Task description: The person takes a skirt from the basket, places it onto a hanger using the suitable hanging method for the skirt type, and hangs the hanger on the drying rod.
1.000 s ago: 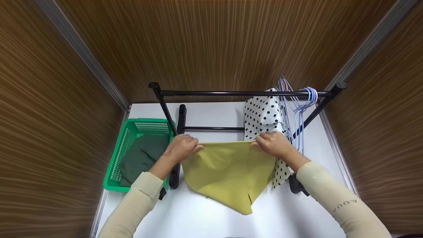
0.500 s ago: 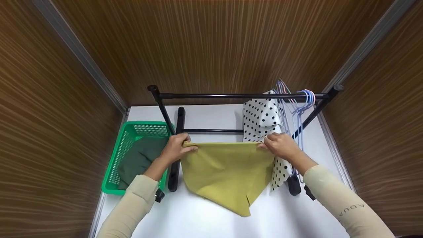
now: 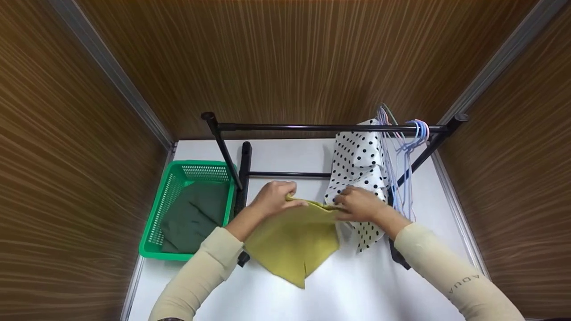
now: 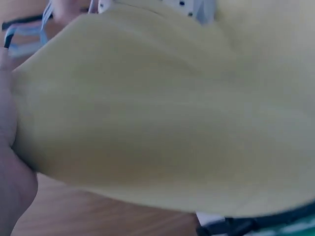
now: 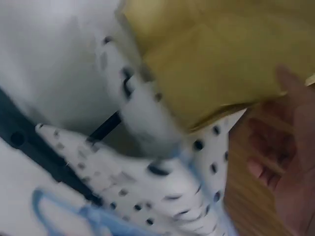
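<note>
A mustard-yellow garment (image 3: pixel 285 245) hangs between my two hands, its top edge sagging and a slit showing at its lower edge. My left hand (image 3: pixel 275 200) pinches the left part of that edge between thumb and fingers. In the left wrist view the yellow cloth (image 4: pixel 157 113) fills most of the picture. At the other end my right hand (image 3: pixel 359 205) holds the edge, with the thumb in front of the cloth and the fingers curled in the right wrist view. Behind this hand hangs a white polka-dot garment (image 3: pixel 354 154), which the hand overlaps.
A black clothes rack (image 3: pixel 290 128) stands ahead. Several blue and pink hangers (image 3: pixel 408 145) hang at its right end beside the polka-dot garment. To the left, a green basket (image 3: pixel 154 214) holds a dark green garment (image 3: pixel 194 218). Wood-grain panels (image 3: pixel 303 67) enclose the white surface.
My hands have come closer together, the left moving right and the right moving slightly left. The yellow garment's taut top edge has gone slack, and the polka-dot garment has shifted.
</note>
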`<state>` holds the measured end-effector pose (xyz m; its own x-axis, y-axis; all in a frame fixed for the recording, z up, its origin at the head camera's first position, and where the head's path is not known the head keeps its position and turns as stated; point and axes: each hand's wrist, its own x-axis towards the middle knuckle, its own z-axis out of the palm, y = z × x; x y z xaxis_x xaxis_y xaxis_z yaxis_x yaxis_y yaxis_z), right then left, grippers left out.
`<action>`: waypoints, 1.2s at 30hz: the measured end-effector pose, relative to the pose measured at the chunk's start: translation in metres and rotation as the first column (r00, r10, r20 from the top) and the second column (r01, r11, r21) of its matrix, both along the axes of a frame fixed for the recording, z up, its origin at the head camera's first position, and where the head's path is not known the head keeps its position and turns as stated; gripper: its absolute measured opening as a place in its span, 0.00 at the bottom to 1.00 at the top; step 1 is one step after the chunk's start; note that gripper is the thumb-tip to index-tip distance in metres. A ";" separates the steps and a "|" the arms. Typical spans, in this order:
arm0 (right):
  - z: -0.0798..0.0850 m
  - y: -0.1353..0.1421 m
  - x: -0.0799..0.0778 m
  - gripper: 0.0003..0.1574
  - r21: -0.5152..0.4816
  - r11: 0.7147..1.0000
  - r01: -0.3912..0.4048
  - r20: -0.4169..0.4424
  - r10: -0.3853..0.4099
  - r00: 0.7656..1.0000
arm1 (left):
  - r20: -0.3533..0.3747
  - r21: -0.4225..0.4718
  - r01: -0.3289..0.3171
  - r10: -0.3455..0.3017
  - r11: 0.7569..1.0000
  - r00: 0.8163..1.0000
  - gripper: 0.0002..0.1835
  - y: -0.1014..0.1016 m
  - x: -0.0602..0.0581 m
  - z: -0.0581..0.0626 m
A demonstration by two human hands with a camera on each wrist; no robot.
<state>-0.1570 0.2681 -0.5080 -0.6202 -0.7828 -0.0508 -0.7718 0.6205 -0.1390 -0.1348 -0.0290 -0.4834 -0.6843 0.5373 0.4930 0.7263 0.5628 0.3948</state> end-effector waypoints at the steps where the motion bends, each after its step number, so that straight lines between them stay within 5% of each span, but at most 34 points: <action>1: 0.002 -0.008 0.004 0.33 -0.040 0.999 -0.005 0.040 0.007 0.999 | -0.035 -0.017 -0.003 0.002 1.000 0.999 0.28 0.006 0.001 -0.001; 4: 0.008 -0.034 0.018 0.41 -0.144 0.990 0.009 0.121 0.008 0.993 | -0.131 -0.015 -0.012 0.010 1.000 0.991 0.33 0.022 0.002 -0.003; 8: 0.007 -0.057 0.028 0.22 -0.312 0.950 -0.011 0.103 0.045 0.994 | -0.191 0.032 0.014 -0.007 0.999 0.981 0.32 0.035 0.003 -0.006; 12: 0.002 -0.062 0.030 0.07 -0.434 0.900 -0.043 -0.012 0.041 0.999 | -0.127 0.087 -0.015 0.026 0.996 0.992 0.30 0.031 0.007 -0.012; 16: 0.003 -0.055 0.030 0.08 -0.460 0.888 -0.001 -0.015 -0.007 1.000 | -0.101 0.046 -0.060 0.065 0.997 0.993 0.29 0.019 0.012 -0.022; 23: 0.022 -0.058 0.028 0.12 -0.480 0.873 0.083 0.077 -0.052 0.996 | -0.198 -0.087 -0.028 0.011 0.996 0.980 0.22 0.020 0.012 -0.022; 29: 0.032 -0.064 0.022 0.08 -0.447 0.894 -0.011 -0.120 -0.047 0.992 | -0.301 -0.147 -0.048 0.001 0.988 0.954 0.09 0.027 0.008 -0.021; 36: 0.033 -0.061 0.016 0.05 -0.362 0.911 -0.199 -0.400 0.041 0.916 | -0.288 -0.123 -0.047 0.010 0.991 0.958 0.09 0.024 0.007 -0.026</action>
<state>-0.1414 0.2070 -0.4755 -0.4296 -0.7595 0.4885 -0.8788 0.4760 -0.0328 -0.1282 -0.0045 -0.5093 -0.5407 0.5910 0.5987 0.7812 0.6168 0.0966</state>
